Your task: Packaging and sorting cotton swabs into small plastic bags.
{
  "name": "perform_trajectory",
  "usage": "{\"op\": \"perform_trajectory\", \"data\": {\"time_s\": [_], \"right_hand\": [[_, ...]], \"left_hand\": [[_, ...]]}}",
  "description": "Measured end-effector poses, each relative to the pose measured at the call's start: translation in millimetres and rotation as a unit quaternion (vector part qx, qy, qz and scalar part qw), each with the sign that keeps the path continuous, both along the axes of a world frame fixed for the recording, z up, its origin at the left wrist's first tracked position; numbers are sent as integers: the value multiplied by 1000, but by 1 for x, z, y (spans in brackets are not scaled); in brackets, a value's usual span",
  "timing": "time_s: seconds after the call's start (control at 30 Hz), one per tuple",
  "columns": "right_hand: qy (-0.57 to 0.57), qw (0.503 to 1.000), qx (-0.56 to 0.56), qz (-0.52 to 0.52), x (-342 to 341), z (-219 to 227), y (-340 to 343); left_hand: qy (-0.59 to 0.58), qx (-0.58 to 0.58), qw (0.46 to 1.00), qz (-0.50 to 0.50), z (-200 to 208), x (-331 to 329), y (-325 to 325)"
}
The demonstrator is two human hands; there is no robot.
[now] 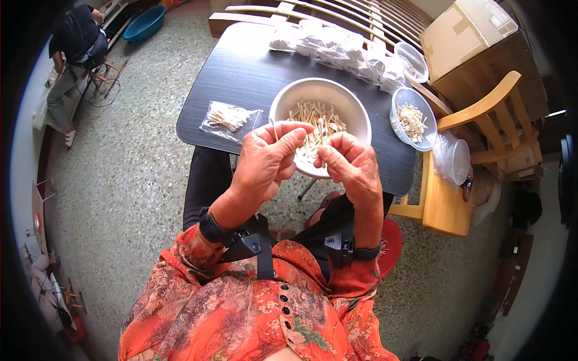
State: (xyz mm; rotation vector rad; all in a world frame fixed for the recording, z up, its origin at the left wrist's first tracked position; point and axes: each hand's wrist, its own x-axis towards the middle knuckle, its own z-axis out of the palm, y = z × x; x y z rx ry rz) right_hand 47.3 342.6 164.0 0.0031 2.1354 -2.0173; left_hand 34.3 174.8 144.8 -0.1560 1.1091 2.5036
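A white bowl (365,114) heaped with cotton swabs (313,114) stands at the near edge of a dark table. Over its left rim my left hand (262,162) is closed, a cotton swab (275,130) standing up between its fingers. My right hand (356,167) pinches thumb and forefinger together above the bowl's near right side. A thin swab seems to be in that pinch, partly hidden by the fingers. Left of the bowl lies a clear plastic bag (224,120) with swabs in it.
Filled clear bags (337,49) line the table's (241,66) far edge. A translucent bowl of swabs (412,120) sits at the right, beside a wooden chair (448,198) carrying plastic tubs (453,159). Cardboard boxes (466,30) stand behind. Another person (78,39) sits far left near a blue basin (144,24).
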Motion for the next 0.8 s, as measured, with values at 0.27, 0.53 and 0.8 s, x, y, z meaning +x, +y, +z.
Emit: {"op": "perform_trajectory", "data": {"time_s": [0.27, 0.53, 0.8], "right_hand": [[-10, 996, -50, 75, 4, -3, 2], [17, 971, -204, -124, 15, -19, -26], [41, 931, -304, -198, 17, -25, -41]], "left_hand": [[-24, 42, 995, -81, 0, 2, 3], [-98, 129, 987, 14, -4, 6, 5], [-100, 159, 982, 34, -7, 17, 7]]}}
